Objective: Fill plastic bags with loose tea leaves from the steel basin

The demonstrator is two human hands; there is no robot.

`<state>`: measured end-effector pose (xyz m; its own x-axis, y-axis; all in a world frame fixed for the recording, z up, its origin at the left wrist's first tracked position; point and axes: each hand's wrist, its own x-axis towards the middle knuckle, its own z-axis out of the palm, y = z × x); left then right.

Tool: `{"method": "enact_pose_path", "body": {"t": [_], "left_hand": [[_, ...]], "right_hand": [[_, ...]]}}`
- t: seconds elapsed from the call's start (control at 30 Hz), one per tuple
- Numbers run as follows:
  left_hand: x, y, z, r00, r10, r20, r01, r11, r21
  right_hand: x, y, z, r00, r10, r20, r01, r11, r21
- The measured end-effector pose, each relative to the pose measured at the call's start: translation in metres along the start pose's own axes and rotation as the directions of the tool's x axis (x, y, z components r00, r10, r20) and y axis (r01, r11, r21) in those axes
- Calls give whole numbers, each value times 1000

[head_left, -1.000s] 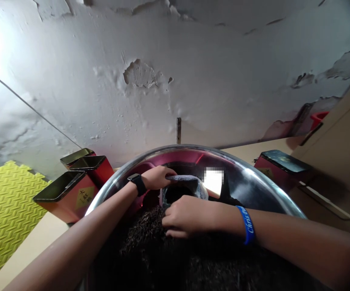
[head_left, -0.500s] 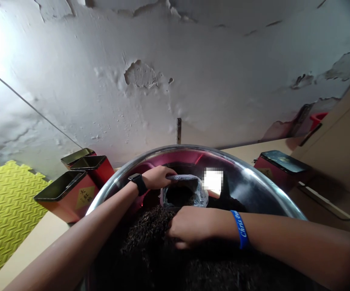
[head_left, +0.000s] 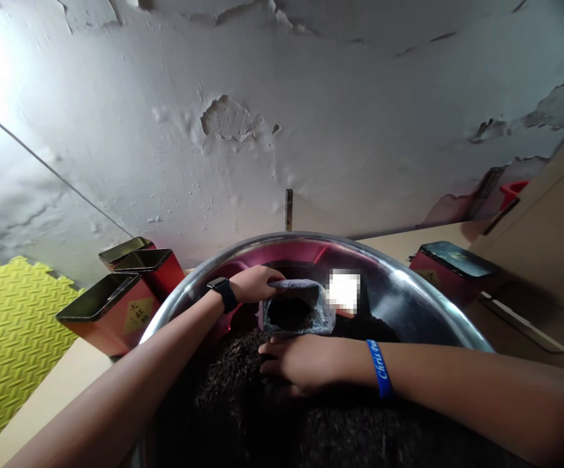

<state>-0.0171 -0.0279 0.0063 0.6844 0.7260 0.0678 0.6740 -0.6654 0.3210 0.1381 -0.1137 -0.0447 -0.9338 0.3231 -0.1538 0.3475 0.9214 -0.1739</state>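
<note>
A large shiny metal basin [head_left: 194, 276] holds a heap of dark, dried, tea-like leaves [head_left: 233, 367]. Inside it a clear plastic bag [head_left: 328, 312] stands with its mouth open, dark leaves visible within; whether a tin is around it I cannot tell. My left hand [head_left: 255, 285], below a black watch, pinches the bag's rim at the far left corner. In front of the bag, my right hand [head_left: 296, 364] lies palm down on the leaves, its visible fingers apart and pointing left. Its fingertips are partly sunk in shadow.
Several open red tins [head_left: 125, 312] with yellow labels stand left of the basin. Another dark red tin [head_left: 450, 266] is on the right, near a cardboard-coloured panel [head_left: 550, 247]. A pixelated white patch [head_left: 344, 291] is beside the bag. Behind rises a peeling wall [head_left: 360, 130]; a yellow foam mat [head_left: 13, 325] lies left.
My right hand's fingers have gone from curled into the leaves to more spread, and the hand has shifted slightly left. My left hand stays at the bag's rim.
</note>
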Motion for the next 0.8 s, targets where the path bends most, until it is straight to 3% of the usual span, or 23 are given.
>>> {"method": "enact_pose_path", "body": {"t": [0.33,0.57,0.8], "left_hand": [[0,-1,0,1000,11,4,-11,1000,-5],[0,-2,0,1000,-3,4,3,1000,2],[0,-2,0,1000,6,-1,-6,1000,-2]], "right_hand": [[8,7,15,966,258,34,-257,930,264],[20,24,37,967,254,-29,-233,922,311],[17,10,35,976,202,-79,-183,963,198]]}}
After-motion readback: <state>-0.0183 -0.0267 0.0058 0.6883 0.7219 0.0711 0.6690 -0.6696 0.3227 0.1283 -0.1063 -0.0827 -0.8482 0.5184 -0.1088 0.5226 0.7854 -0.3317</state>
